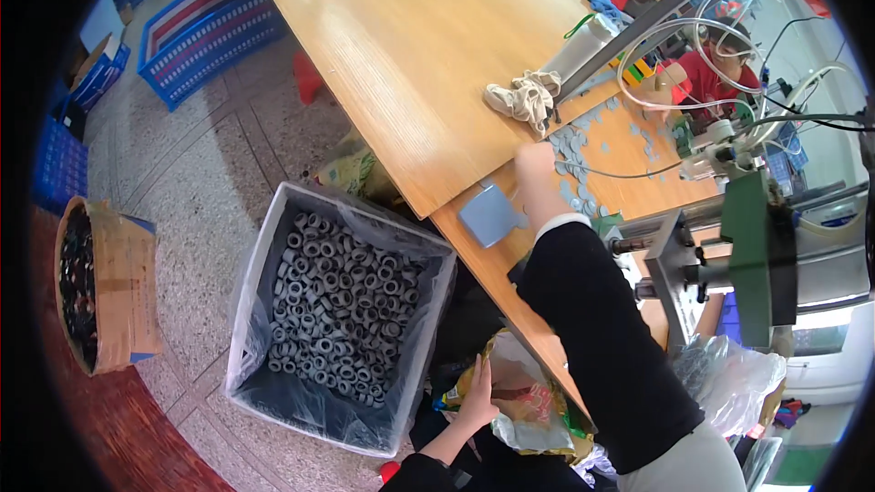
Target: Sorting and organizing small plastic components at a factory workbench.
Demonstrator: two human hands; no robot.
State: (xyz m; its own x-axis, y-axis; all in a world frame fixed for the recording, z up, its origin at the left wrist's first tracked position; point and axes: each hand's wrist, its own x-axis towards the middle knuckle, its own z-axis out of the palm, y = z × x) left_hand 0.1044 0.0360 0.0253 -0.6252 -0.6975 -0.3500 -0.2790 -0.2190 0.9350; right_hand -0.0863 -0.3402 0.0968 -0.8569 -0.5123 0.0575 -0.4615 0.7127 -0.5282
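My right hand (pixel 536 180), in a black sleeve, rests on the wooden table (pixel 401 46) at the edge of a scatter of small grey discs (pixel 576 141). Its fingers are curled and I cannot tell whether they hold a disc. A flat grey square pad (pixel 490 215) lies just left of this hand at the table's edge. My left hand (pixel 476 404) is low, below the table, gripping the rim of a crumpled yellow and clear plastic bag (pixel 529 410).
A white bin lined with plastic (pixel 264 246) holds several grey rings. A cardboard box (pixel 123 287) of dark rings stands on the floor at left. Cloth gloves (pixel 524 96), a green and grey machine (pixel 756 255) with hoses, blue crates (pixel 210 27), and a person in red (pixel 720 77) are around.
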